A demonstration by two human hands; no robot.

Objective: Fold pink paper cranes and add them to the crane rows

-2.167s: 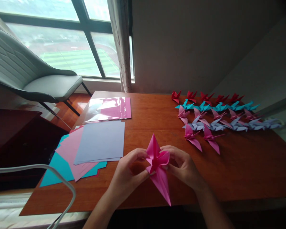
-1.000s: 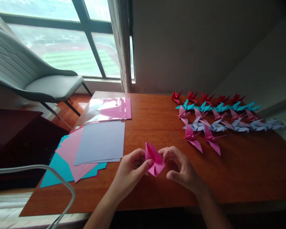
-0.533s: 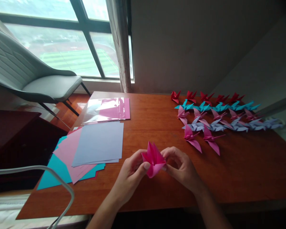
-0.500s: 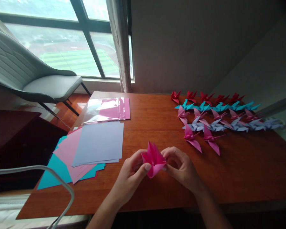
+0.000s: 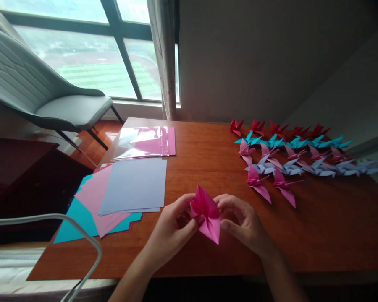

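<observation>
I hold a half-folded bright pink origami piece (image 5: 207, 214) just above the wooden table (image 5: 208, 155), near its front edge. My left hand (image 5: 170, 230) pinches its left side with thumb and fingers closed on the paper. From the right, my right hand (image 5: 244, 224) grips the other side, fingers curled. A pointed flap of the piece hangs down toward me and another point sticks up.
Flat paper sheets (image 5: 126, 188) in lilac, pink and teal lie left of my hands, with a clear packet of pink paper (image 5: 146, 141) behind them. Rows of finished paper cranes (image 5: 290, 153) fill the right rear. A grey chair (image 5: 50, 100) stands by the window.
The long lower point of the pink piece has been folded shorter, and the piece has turned in my fingers. Both hands stay in the same spot.
</observation>
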